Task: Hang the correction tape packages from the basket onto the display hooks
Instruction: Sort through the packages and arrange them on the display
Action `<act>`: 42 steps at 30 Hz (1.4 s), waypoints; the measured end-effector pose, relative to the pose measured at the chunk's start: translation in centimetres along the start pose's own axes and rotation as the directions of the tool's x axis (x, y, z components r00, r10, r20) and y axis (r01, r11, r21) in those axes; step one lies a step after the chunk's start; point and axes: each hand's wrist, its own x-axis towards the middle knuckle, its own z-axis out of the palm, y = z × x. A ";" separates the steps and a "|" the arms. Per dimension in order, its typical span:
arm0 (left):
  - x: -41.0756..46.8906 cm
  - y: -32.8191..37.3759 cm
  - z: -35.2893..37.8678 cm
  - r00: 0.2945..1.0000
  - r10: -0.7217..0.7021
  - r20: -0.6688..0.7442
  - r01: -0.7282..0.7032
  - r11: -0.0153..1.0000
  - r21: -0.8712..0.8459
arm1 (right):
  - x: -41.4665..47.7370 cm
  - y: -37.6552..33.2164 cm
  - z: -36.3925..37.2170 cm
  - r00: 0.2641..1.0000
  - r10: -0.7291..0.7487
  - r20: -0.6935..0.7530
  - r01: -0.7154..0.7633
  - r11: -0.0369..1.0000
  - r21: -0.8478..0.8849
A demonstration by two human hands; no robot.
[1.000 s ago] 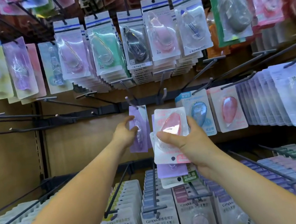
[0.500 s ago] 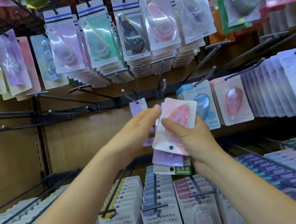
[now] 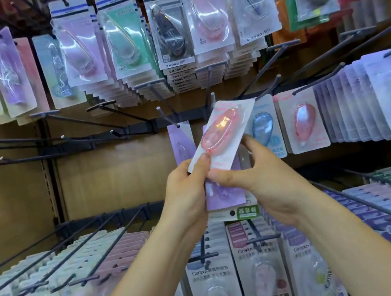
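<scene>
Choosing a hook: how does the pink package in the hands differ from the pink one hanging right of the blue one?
The held pink package is tilted, top leaning right; the hanging pink package hangs upright. The held one is pinched by the left hand against the stack in the right hand; the hanging one is on a hook. Both hold a pink teardrop dispenser on a pale card.

Left hand (image 3: 185, 187), right hand (image 3: 266, 180): raised, fingers (image 3: 222, 175) curled.

A wooden display panel (image 3: 117, 180) carries dark hooks (image 3: 167, 117). Along its top edge hang correction tape packages (image 3: 170, 29). A purple package (image 3: 179, 140) hangs mid-panel, with a blue package (image 3: 264, 126) to its right.
</scene>
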 end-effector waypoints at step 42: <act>1.5 2.5 19.6 0.906 0.391 0.162 -0.421 0.872 0.250 | -11.6 -6.6 -14.7 0.939 -0.048 -0.340 0.139 0.958 0.250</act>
